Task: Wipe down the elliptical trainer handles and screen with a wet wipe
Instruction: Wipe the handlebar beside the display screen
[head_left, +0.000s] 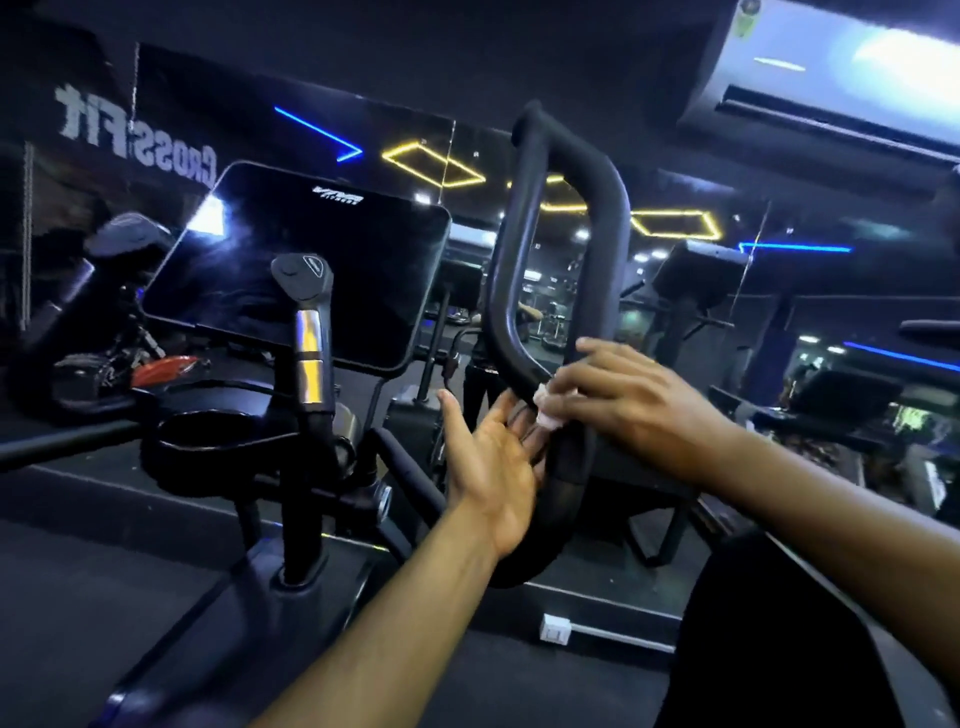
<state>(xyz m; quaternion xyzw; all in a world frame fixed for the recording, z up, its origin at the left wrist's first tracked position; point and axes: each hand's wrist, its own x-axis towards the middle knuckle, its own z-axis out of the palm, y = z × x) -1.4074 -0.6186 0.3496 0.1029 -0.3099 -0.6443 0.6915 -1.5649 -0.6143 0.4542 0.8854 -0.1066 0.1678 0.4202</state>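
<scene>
Right hand (618, 395) pinches the wet wipe (549, 408) against the looped handle (561, 249), low on the loop, to scrub it. Left hand (493, 462), fingers spread, braces that handle from behind (probably to stop it swinging). Screen (301, 260) sits off left.

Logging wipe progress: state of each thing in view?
wet wipe: bunched, pressed on the looped handle
looped handle: upright, being wiped low down
right hand: holds the wipe
left hand: open, fingers at the handle
screen: dark, off
</scene>
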